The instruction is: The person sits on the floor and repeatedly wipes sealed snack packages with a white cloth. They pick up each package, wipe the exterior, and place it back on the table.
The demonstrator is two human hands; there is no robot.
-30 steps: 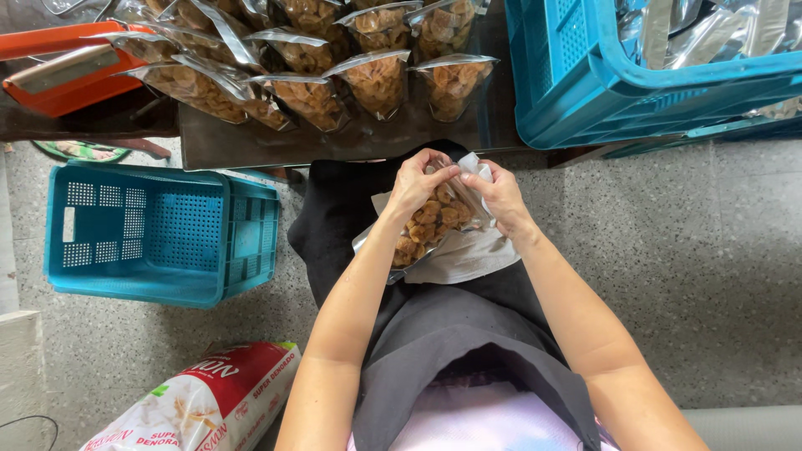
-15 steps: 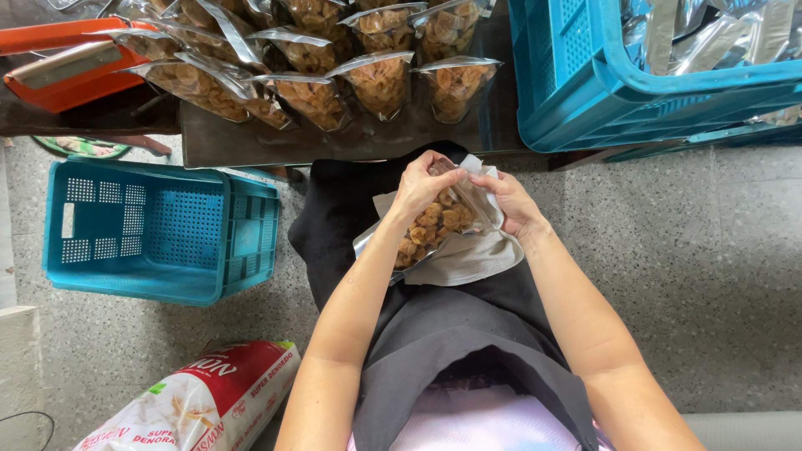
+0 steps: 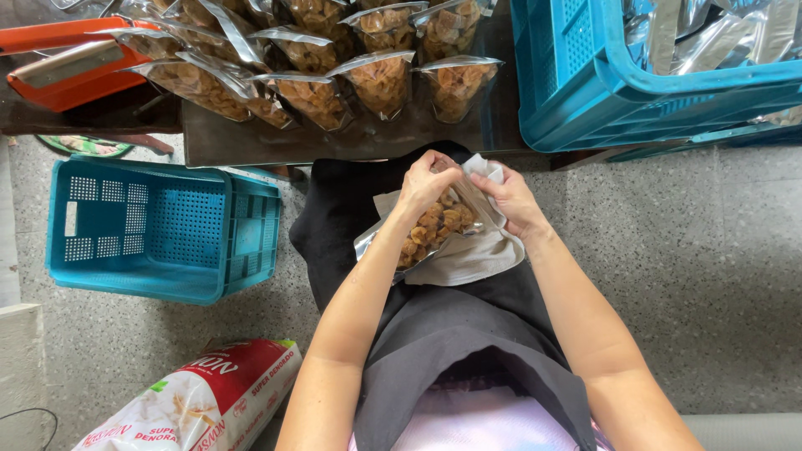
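Observation:
A clear-fronted silver pouch (image 3: 434,230) filled with golden-brown snack pieces lies on my lap over a white cloth (image 3: 476,255). My left hand (image 3: 426,179) pinches the pouch's top edge, and my right hand (image 3: 514,200) grips the same edge from the right side. Both hands are close together at the mouth of the pouch. A dark apron (image 3: 451,326) covers my lap beneath it.
Several filled snack pouches (image 3: 380,79) stand on the dark table (image 3: 334,142) ahead. An orange sealing tool (image 3: 71,67) sits at far left. A blue crate (image 3: 601,92) with silver bags is at the right, another blue crate (image 3: 159,230) stands on the floor, and a red-white sack (image 3: 200,401) lies beside it.
Both hands shifted slightly along the pouch's top edge, with the left hand moving up and over it. The pouch stays on the lap.

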